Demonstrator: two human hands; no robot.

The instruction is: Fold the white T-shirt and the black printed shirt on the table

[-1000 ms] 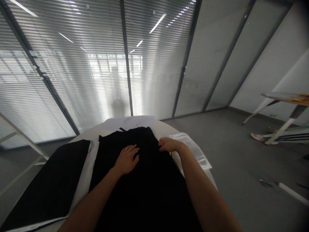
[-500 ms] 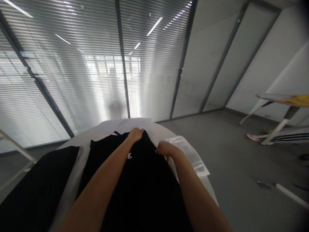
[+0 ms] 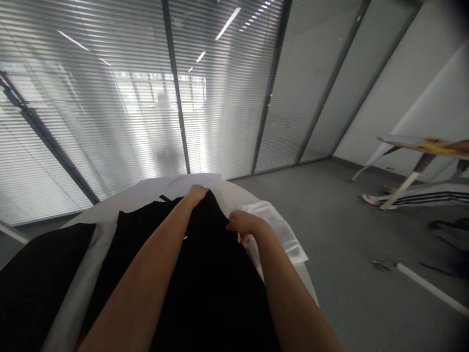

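A black garment (image 3: 216, 288) lies spread along a white table (image 3: 234, 193) in front of me. My left hand (image 3: 197, 192) reaches to the garment's far end, fingers curled over that edge. My right hand (image 3: 244, 223) is closed at the garment's right edge, pinching the cloth, with a small yellow thing (image 3: 239, 237) showing just under it. A small white mark (image 3: 185, 237) on the garment peeks out beside my left forearm.
A second black cloth (image 3: 32, 278) lies at the left of the table. White fabric (image 3: 282, 232) hangs at the right edge; paper (image 3: 190, 180) lies at the far end. Blinds cover glass walls behind. Another table (image 3: 421, 146), striped clothing (image 3: 425, 199) and a white tube (image 3: 432, 289) are at the right.
My left hand went from lying flat on the middle of the garment to its far end, where it now grips the edge. My right hand stayed at the right edge.
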